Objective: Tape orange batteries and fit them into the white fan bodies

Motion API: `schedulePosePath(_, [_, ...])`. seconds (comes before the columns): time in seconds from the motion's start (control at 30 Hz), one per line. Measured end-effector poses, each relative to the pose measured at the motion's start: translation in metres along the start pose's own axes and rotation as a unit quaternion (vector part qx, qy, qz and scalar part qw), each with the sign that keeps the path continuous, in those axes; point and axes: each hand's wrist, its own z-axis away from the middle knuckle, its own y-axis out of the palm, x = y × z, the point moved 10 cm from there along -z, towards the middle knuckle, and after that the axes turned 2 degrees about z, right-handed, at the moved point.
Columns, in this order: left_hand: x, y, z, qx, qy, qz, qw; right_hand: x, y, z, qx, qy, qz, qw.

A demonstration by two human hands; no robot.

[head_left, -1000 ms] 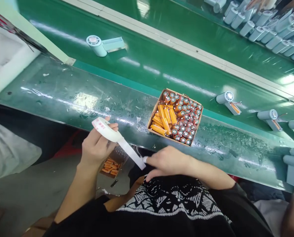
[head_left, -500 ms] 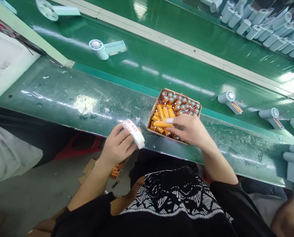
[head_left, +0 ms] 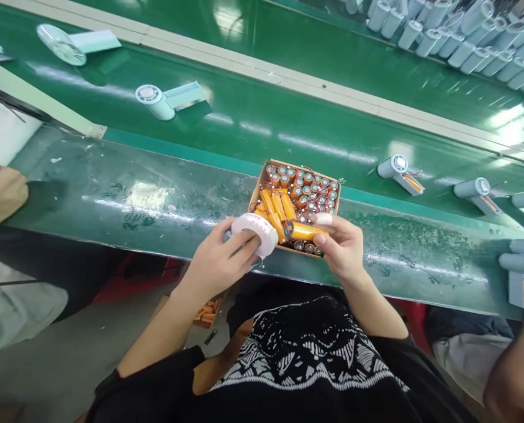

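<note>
A roll of white tape (head_left: 267, 233) with faint pink print is in my left hand (head_left: 220, 258), its fingers through the core. My right hand (head_left: 345, 244) grips an orange battery (head_left: 305, 231) by one end, with thumb and fingers around it; one fingertip has a white wrap. The battery lies level, its other end pointing at the tape roll, with a small gap between them. Beneath both is a cardboard box (head_left: 257, 194) at the bench edge. Several orange batteries (head_left: 277, 204) lie loose in it, and others stand upright with thin wires.
Beyond the bench (head_left: 191, 194) runs a green conveyor belt (head_left: 253, 100) with pale blue fan housings (head_left: 158, 103) on it. Many similar housings (head_left: 473, 41) crowd the far right. Another person's hand (head_left: 0, 194) rests at the left. A second box of batteries (head_left: 208, 311) sits below the bench.
My right hand has lifted the battery from the box and turned it toward the tape roll. My left hand has moved right and tilted the roll. A person's hand has appeared at left.
</note>
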Motion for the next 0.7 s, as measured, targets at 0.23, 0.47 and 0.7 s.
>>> schedulePosePath(0.23, [-0.017,0.002,-0.02,-0.003,0.03,0.004,1.0,0.019,-0.019,0.02,-0.148,-0.144,0.222,0.953])
schedulePosePath(0.47, [-0.012,0.015,-0.016,0.004,-0.018,0.0,1.0,0.013,-0.011,0.031,-0.127,-0.153,0.265,0.944])
schedulePosePath(0.7, [-0.014,0.014,-0.028,0.014,-0.044,-0.027,0.999,0.024,0.003,0.008,0.035,-0.123,0.269,0.955])
